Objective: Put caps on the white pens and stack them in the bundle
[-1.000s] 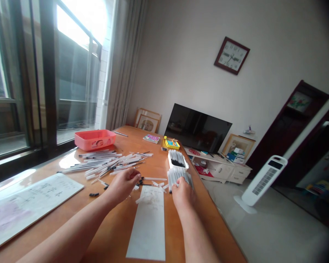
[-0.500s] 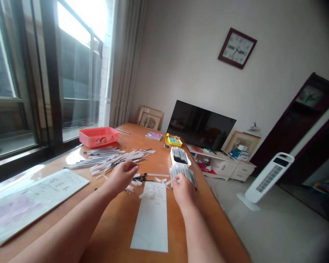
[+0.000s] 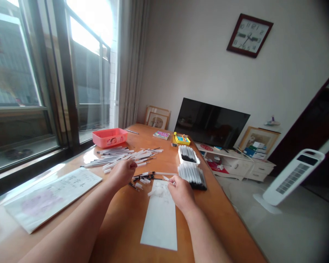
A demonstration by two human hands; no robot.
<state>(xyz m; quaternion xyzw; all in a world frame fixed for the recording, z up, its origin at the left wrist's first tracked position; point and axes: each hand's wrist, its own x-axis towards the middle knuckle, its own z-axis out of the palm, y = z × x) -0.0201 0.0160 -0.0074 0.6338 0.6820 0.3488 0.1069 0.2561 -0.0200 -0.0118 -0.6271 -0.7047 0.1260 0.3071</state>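
My left hand [image 3: 123,172] is closed beside the loose pile of white pen tubes and refills [image 3: 109,156]; whatever its fingers pinch is hidden. Over the top right edge of a long white paper strip [image 3: 159,226] is my right hand [image 3: 181,190], its fingers pressed together near a small white piece, and I cannot make out what they hold. Small black and clear pen caps and parts [image 3: 145,180] lie between the hands. Beyond my right hand stands a dense block of clear pens with black ends [image 3: 191,175], in front of a white box [image 3: 196,160] filled with similar pens.
A red plastic basket [image 3: 109,138] stands by the window at the table's far left. A notebook with writing [image 3: 57,197] lies at left. A colourful booklet [image 3: 161,135] and a yellow box [image 3: 182,138] sit further back. The table's right edge [image 3: 230,215] drops to the floor.
My right hand has moved off the block of pens, toward the paper strip, with its fingers closed. My left hand stays near the pile, more tightly curled. The view has turned slightly left.
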